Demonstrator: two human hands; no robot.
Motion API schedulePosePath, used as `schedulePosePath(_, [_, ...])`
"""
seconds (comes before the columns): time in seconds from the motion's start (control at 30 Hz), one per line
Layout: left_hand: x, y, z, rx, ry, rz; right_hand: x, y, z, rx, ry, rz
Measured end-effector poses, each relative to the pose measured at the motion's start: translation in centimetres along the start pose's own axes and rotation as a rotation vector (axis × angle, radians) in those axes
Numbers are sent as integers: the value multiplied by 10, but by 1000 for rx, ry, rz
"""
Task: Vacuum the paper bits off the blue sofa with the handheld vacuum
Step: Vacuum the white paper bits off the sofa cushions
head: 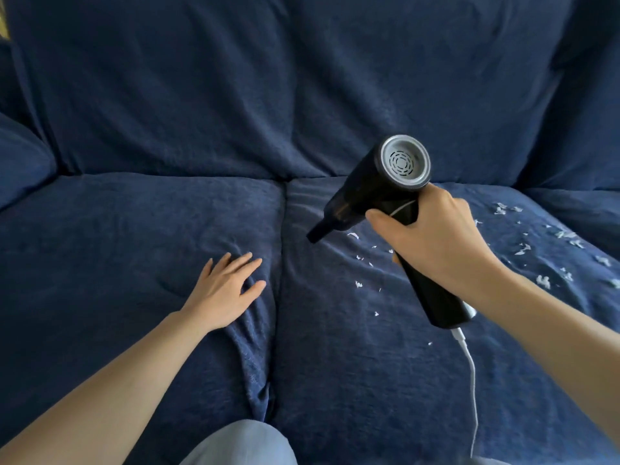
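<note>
My right hand [436, 243] grips the handle of a black handheld vacuum [379, 193]. Its narrow nozzle [318, 231] points down and left, just above the right seat cushion near the seam. A round grey vent at its rear faces me. Several white paper bits [567, 234] lie scattered over the right cushion of the blue sofa [335, 364], most to the right of my hand, a few small ones [359, 283] below the nozzle. My left hand [228, 290] rests flat with straight fingers on the left cushion beside the seam.
A white cable [473, 380] runs from the bottom of the vacuum's handle down toward me. The sofa's back cushions [268, 95] rise behind the seat. My knee in light blue fabric [241, 444] shows at the bottom edge. A cushion [20, 162] sits at the left.
</note>
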State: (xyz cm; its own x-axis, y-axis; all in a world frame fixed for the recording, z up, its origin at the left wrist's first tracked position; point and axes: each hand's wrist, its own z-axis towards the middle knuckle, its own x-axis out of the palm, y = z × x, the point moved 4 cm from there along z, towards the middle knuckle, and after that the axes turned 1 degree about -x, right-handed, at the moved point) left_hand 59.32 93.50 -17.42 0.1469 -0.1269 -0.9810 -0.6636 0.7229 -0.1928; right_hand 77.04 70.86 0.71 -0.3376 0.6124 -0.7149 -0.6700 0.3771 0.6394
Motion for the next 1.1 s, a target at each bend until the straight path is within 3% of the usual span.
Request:
schedulePosePath(0.4, [44, -91, 55, 41, 62, -140, -38, -53, 40, 46, -59, -1])
schedulePosePath(0.6, [50, -92, 49, 3, -34, -169, -57, -72, 38, 69, -30, 26])
schedulePosePath(0.87, [50, -97, 48, -49, -46, -169, -77, -85, 22, 75, -37, 17])
schedulePosePath(1.1, [45, -106, 57, -89, -73, -313, -88, -92, 9, 94, -55, 58])
